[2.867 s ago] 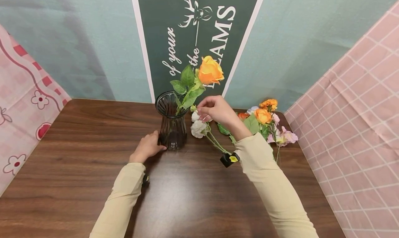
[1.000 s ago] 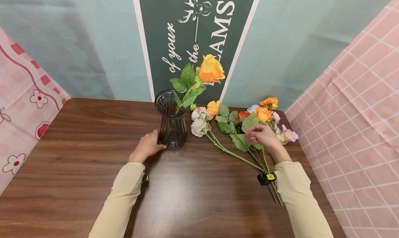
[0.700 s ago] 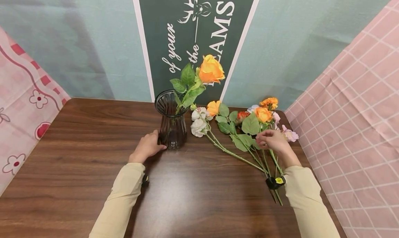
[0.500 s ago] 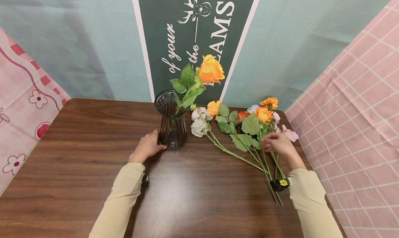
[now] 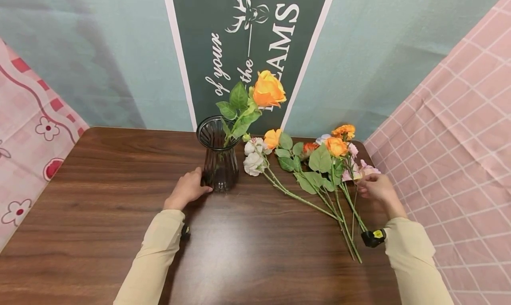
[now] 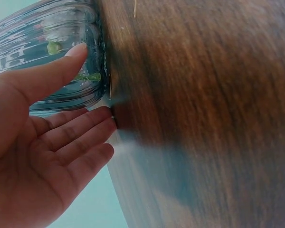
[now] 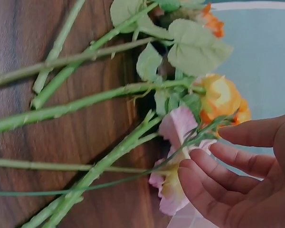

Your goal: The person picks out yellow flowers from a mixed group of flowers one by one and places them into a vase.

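Observation:
A dark, clear glass vase (image 5: 221, 167) stands upright at the table's back middle. One large orange rose (image 5: 269, 89) leans to the right out of its mouth. My left hand (image 5: 188, 189) rests at the vase's base; in the left wrist view its thumb (image 6: 61, 71) lies along the glass, with the other fingers extended beside it. My right hand (image 5: 377, 188) is at the pink flower (image 5: 369, 169) on the right. In the right wrist view, its thumb and fingers are parted, fingertips right at a thin green stem (image 7: 133, 176) with narrow leaves.
White flowers (image 5: 254, 163) and a smaller orange rose (image 5: 272, 138) lie right of the vase. Orange flowers (image 5: 336, 146) and green leaves (image 5: 320, 159) lie further right, their stems (image 5: 345, 229) crossing toward the front. A pink checked cloth (image 5: 463, 163) borders the right side.
My right hand has moved from beside the vase's rose to the right, past the leaves, to the pink flower. My left hand and the vase have stayed in place.

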